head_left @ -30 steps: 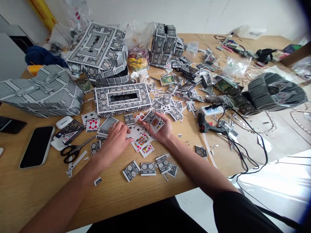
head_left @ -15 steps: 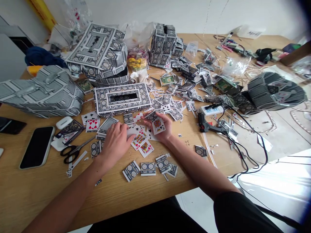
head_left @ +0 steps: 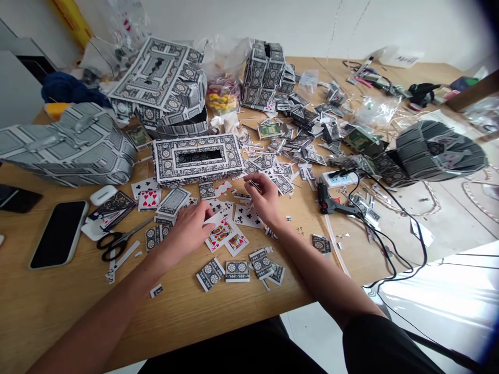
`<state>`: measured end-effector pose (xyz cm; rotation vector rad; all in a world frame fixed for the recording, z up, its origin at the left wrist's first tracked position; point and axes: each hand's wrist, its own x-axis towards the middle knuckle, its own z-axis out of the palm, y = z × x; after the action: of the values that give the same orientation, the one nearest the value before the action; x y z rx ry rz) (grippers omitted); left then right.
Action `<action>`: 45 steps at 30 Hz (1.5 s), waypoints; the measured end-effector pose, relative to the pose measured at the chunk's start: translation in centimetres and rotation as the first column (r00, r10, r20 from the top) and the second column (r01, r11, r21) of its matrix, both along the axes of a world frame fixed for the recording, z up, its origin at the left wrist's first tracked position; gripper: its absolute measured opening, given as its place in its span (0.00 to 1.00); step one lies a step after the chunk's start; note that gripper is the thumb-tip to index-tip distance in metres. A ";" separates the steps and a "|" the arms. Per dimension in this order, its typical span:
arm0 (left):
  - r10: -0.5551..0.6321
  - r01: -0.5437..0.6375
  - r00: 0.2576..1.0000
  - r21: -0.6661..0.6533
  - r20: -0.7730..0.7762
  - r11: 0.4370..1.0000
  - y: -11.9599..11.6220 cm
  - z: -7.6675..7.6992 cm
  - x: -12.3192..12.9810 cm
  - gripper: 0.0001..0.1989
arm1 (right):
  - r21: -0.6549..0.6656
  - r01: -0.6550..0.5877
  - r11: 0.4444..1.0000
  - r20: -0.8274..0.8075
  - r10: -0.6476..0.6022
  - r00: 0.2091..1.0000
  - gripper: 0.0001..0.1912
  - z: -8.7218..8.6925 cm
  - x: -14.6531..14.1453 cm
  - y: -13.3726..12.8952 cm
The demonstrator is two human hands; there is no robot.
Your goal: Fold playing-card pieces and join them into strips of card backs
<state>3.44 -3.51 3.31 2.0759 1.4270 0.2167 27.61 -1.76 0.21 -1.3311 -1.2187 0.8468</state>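
Though partly hidden, dark sliver (head_left: 254, 184) pinched | right hand (head_left: 265, 198) closed | left hand (head_left: 186, 232) open on playing cards (head_left: 220, 234)

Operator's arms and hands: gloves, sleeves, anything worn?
No gloves: the left hand and right hand are bare, with no watch or band showing at the wrists. The forearms are bare too. A black sleeve shows on the right arm; no left sleeve is in frame.
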 end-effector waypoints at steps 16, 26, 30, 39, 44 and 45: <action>0.334 -0.487 0.818 0.255 0.468 0.835 0.5 -1.1 -8.9 0.17 | 0.151 0.073 0.986 0.266 -0.111 0.958 0.12 -1.2 0.4 0.5; 0.354 -0.504 0.862 0.531 0.363 0.681 0.2 -4.1 -9.9 0.16 | 0.246 -0.005 0.969 0.293 -0.070 0.953 0.10 -2.0 -0.3 0.3; 0.366 -0.499 0.866 0.552 0.340 0.668 0.3 -3.9 -9.7 0.17 | 0.321 -0.103 0.941 0.429 -0.047 0.902 0.09 -0.7 -1.0 -0.5; 0.393 -0.497 0.868 0.537 0.305 0.682 0.2 -3.2 -9.5 0.14 | -0.008 -0.583 0.812 0.806 0.351 0.477 0.17 2.5 -6.5 -1.8; 0.374 -0.478 0.878 0.529 0.299 0.701 0.3 -3.4 -9.7 0.14 | -0.105 -0.546 0.831 0.925 0.283 0.252 0.18 3.4 -9.6 -2.0; 0.376 -0.480 0.877 0.525 0.297 0.703 0.4 -3.5 -9.7 0.14 | -0.125 -0.545 0.829 0.927 0.293 0.233 0.17 3.5 -10.0 -2.0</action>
<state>-6.25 -3.15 -0.18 2.0535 1.8921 1.1367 17.59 -3.79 3.74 -1.2833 -2.6348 0.1560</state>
